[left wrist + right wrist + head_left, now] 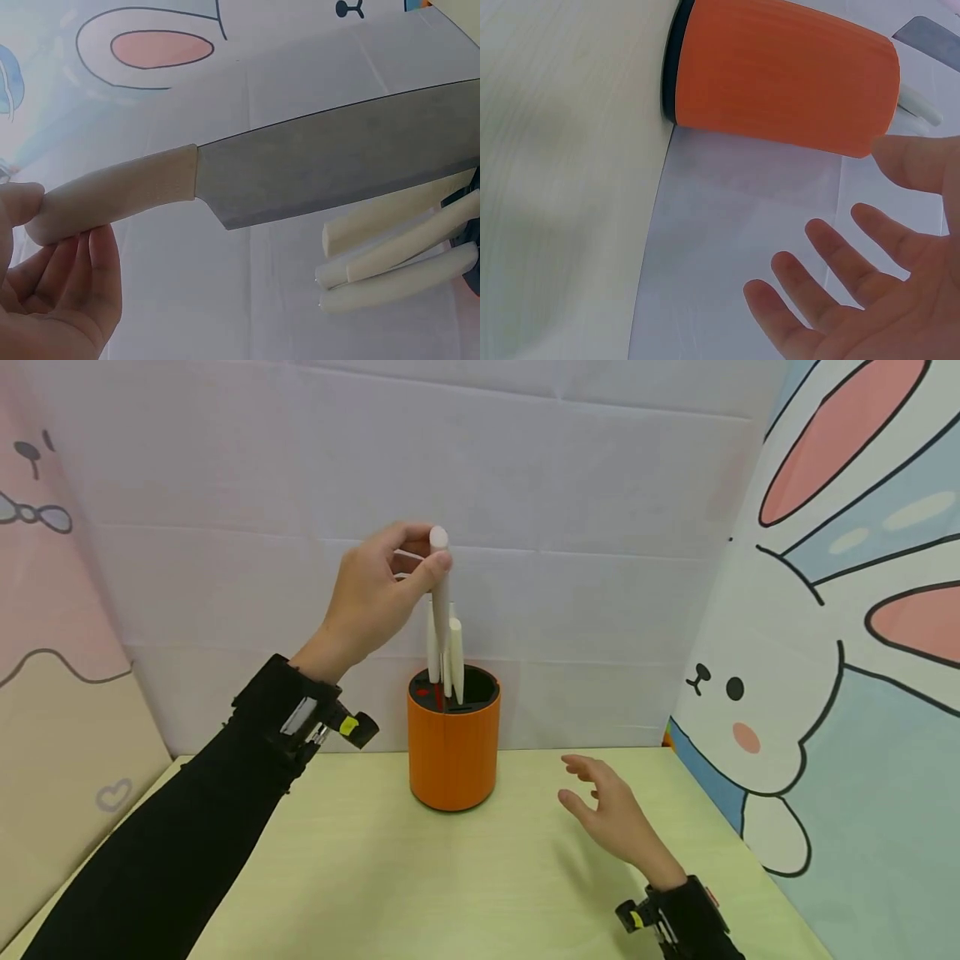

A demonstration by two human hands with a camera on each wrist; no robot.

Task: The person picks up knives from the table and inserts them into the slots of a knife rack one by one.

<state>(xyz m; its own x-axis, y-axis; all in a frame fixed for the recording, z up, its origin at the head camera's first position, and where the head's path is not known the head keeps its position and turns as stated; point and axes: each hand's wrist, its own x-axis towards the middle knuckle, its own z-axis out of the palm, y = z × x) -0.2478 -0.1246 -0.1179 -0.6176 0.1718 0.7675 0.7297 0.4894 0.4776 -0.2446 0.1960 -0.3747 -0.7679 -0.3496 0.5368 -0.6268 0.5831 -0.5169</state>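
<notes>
My left hand point(378, 589) pinches the end of a kitchen knife's pale handle point(120, 191) between thumb and fingers. The knife is upright over an orange knife block point(453, 756), its broad grey blade point(337, 146) pointing down toward the block's black top point(482, 686). In the left wrist view the blade's lower end runs out of frame beside the block. Several other pale handles point(397, 281) stick up from the block. To the right of the block, my right hand point(609, 810) hovers over the table with fingers spread, holding nothing.
The block stands near the back edge of a pale yellow-green table point(360, 877). A white sheet point(600, 610) hangs behind it. Cartoon-printed panels flank the table, a rabbit panel point(885, 760) on the right and a pink-beige panel point(60, 760) on the left.
</notes>
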